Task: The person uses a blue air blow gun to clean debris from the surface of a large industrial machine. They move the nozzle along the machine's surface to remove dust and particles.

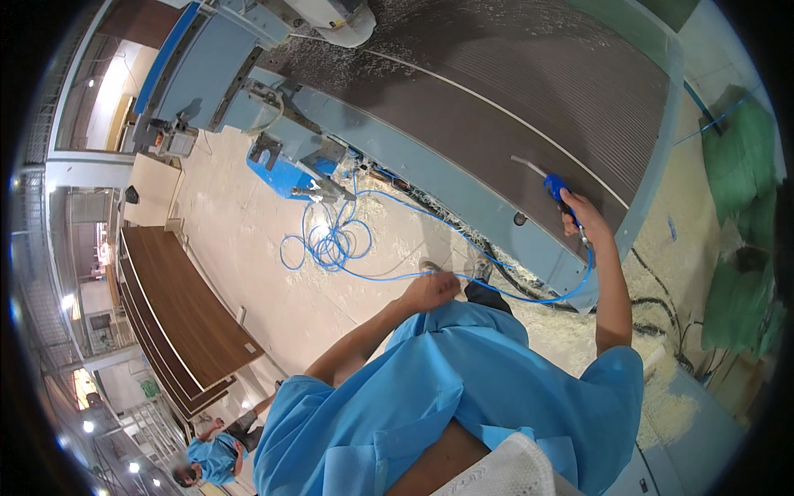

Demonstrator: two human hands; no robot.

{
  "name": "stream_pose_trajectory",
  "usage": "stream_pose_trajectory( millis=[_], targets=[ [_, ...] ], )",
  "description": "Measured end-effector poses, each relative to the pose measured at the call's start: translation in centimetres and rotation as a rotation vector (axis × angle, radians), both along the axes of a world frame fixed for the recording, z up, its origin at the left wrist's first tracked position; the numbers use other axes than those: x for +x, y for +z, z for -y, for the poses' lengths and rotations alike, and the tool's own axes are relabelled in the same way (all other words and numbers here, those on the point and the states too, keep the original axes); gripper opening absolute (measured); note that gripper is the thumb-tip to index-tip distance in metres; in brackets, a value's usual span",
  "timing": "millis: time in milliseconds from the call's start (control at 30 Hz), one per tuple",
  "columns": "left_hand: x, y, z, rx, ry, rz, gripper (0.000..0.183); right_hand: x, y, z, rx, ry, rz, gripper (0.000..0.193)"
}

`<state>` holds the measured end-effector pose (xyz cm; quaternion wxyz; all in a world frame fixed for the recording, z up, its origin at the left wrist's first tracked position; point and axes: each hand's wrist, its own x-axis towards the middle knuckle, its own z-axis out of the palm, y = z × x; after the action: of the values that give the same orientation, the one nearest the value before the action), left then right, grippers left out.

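Observation:
My right hand (585,217) is wrapped round the handle of a blue air blow gun (553,183). Its thin metal nozzle points away to the left, over the dark ribbed machine bed (463,124). From the gun's handle a thin blue air hose (538,298) loops down and runs left past my waist. My left hand (432,291) is closed in front of my body, with the hose running at its fingers; part of the grip is hidden. Pale shavings are scattered over the far part of the bed.
The hose lies in loose coils (331,244) on the dusty floor. A machine head (343,21) stands over the bed's far side. Brown panels (186,310) are stacked at left; green sacks (740,223) stand at right. Another person (217,455) is at lower left.

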<state>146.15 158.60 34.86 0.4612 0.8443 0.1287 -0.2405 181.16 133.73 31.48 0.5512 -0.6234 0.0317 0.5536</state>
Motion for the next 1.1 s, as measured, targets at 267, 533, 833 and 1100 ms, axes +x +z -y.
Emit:
stream_pose_trajectory(
  millis=[267, 533, 833, 1100],
  targets=[
    [-8.6, 1.3, 1.6, -0.066, 0.015, -0.257, 0.065, 2.0, -2.4, -9.2, 0.270, -0.683, -0.152, 0.042],
    [-8.8, 0.1, 1.1, -0.013, -0.041, -0.248, 0.060, 2.1, -4.2, -10.6, 0.271, -0.542, -0.220, 0.036],
    [-10.1, -0.3, 2.5, -0.032, 0.014, -0.206, 0.057, 12.5, -5.0, 2.1, 0.310, -1.326, -0.010, 0.045],
    [5.1, -1.1, 3.7, 0.053, -0.144, 0.343, 0.034, 1.0, -6.0, 5.7, 0.297, -1.040, -0.113, 0.041]
  ],
)
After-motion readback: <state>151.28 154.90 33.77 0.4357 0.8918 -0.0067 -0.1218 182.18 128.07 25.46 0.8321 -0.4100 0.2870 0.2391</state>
